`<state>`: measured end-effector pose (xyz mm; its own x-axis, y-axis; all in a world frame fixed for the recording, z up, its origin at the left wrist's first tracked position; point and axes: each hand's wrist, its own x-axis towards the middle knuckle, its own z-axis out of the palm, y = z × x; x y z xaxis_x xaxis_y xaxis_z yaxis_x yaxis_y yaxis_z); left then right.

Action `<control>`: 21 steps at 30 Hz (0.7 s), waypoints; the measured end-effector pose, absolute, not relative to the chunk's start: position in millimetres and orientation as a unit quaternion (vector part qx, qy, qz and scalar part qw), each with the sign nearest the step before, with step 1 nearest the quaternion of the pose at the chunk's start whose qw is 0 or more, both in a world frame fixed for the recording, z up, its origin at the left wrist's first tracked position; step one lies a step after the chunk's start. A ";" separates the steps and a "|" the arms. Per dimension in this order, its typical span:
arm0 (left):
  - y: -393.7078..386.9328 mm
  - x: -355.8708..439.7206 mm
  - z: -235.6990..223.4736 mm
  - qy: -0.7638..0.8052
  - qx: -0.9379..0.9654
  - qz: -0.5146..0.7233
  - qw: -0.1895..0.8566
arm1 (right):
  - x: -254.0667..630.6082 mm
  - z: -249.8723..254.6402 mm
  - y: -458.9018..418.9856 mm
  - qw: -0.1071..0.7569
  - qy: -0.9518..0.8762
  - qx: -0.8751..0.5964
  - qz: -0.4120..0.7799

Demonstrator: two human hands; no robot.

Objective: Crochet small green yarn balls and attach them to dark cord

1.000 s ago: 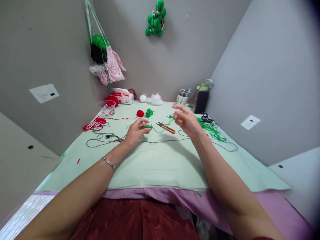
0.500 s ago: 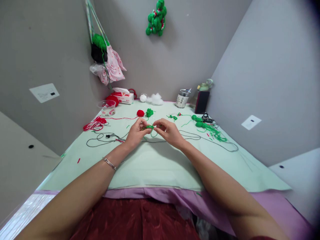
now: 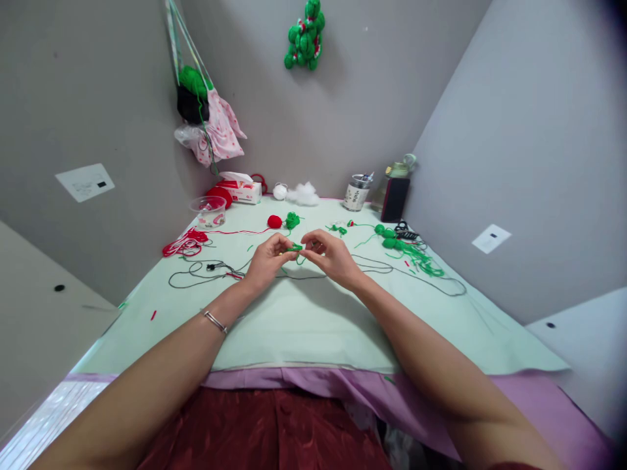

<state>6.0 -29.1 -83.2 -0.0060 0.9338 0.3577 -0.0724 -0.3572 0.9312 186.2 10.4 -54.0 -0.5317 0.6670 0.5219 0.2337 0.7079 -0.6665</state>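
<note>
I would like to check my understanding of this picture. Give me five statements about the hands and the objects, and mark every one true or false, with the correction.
1. The left hand and the right hand meet at a small piece of green yarn. True.
2. The red yarn ball lies to the right of the green yarn bundle. False: it lies to the left.
3. A tissue sticks out of the tissue box. True.
4. The bracelet is on the right wrist. False: it is on the left wrist.
5. The white fluffy stuffing lies on the table. True.
</note>
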 end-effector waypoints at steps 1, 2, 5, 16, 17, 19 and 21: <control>-29.2 6.1 -83.2 0.380 0.566 0.598 0.421 | 186.2 -54.4 10.5 0.397 -0.838 -0.269 0.261; -29.2 6.3 -83.5 0.380 0.567 0.597 0.422 | 186.2 -54.6 10.4 0.390 -0.846 -0.267 0.248; -28.8 6.8 -85.3 0.378 0.572 0.593 0.422 | 185.9 -54.8 9.5 0.366 -0.868 -0.268 0.203; -33.2 8.6 -82.0 0.371 0.567 0.603 0.422 | 187.2 -53.2 13.5 0.365 -0.842 -0.290 0.270; -33.8 8.8 -80.8 0.366 0.566 0.605 0.424 | 186.4 -53.9 14.6 0.377 -0.824 -0.294 0.303; -34.6 9.2 -78.9 0.360 0.564 0.610 0.425 | 184.7 -55.2 16.5 0.393 -0.787 -0.303 0.367; -34.7 9.6 -77.9 0.359 0.560 0.616 0.422 | 183.7 -55.6 17.5 0.388 -0.767 -0.310 0.407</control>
<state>9.6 -34.7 -77.9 -0.0168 0.9222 0.3864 -0.1181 -0.3856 0.9151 183.7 17.5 -55.6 -0.5064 0.7913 0.3425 0.1605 0.4768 -0.8642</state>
